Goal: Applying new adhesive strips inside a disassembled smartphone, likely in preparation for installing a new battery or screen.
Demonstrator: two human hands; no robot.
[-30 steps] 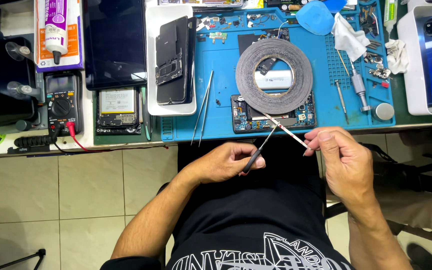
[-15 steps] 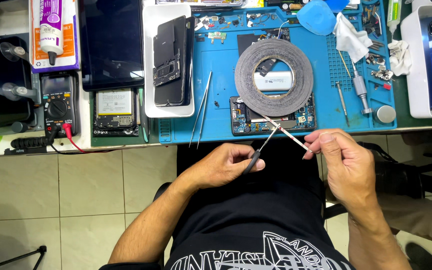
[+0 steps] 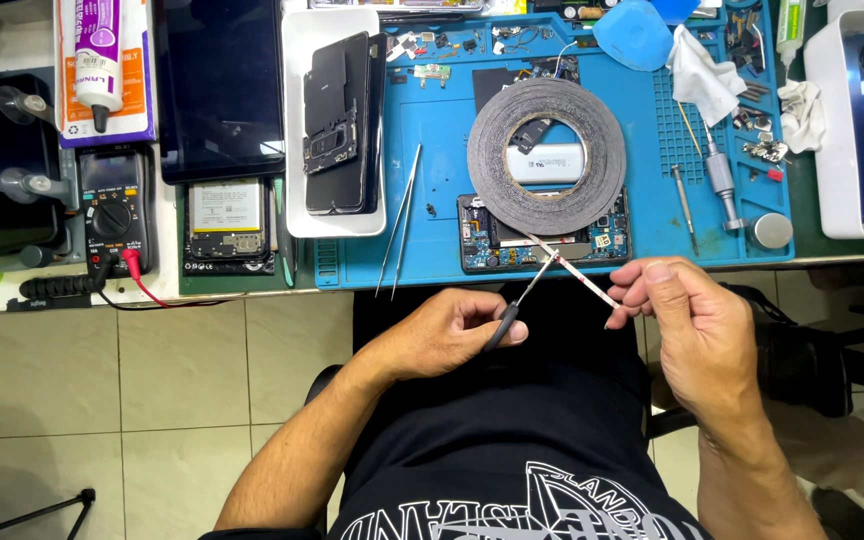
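Below the tape roll (image 3: 546,158), a thin white strip (image 3: 584,272) stretches taut.

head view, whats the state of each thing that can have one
left hand: closed on scissors, blades at the tape strip
right hand: fingers pinch tape strip, pulled taut off the roll
tape roll: flat on the open phone, partly unwound
open phone: back off, board exposed
tweezers: lying unused on blue mat
multimeter: leads plugged in
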